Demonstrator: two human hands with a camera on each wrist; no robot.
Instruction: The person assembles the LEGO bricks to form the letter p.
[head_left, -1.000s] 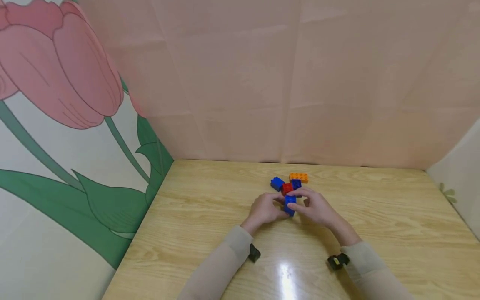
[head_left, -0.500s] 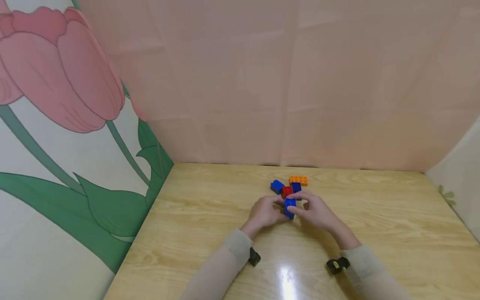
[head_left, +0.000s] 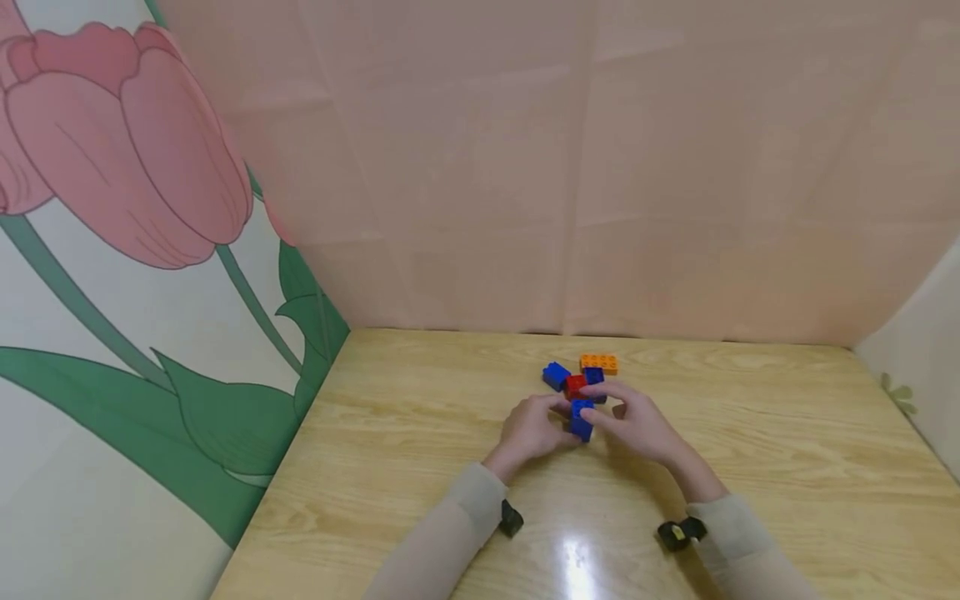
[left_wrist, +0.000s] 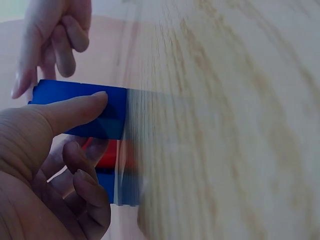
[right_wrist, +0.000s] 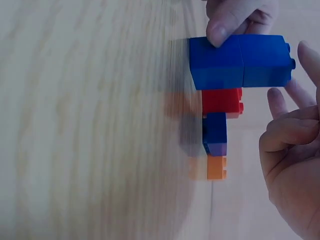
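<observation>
Two blue toy building bricks, one on top of the other, form an upright stack (head_left: 581,421) on the wooden table, with studs on top. My left hand (head_left: 531,427) pinches the stack near its base; in the left wrist view the thumb (left_wrist: 82,112) lies flat along one blue side. My right hand (head_left: 633,421) hovers at the top of the stack, thumb and fingers spread. In the right wrist view a gap shows between those fingers and the studs (right_wrist: 291,63). Right behind the stack sits a red brick (head_left: 574,386).
Beyond the red brick lie a dark blue brick (head_left: 595,379), an orange brick (head_left: 600,364) and another blue brick (head_left: 556,375) on its side. A pink cloth wall (head_left: 480,208) stands at the back of the table (head_left: 412,392), and a tulip-printed panel (head_left: 150,333) at the left.
The head view has tilted slightly. The right fingers have loosened a little from the top of the stack; the left hand keeps its grip and the bricks stay put.
</observation>
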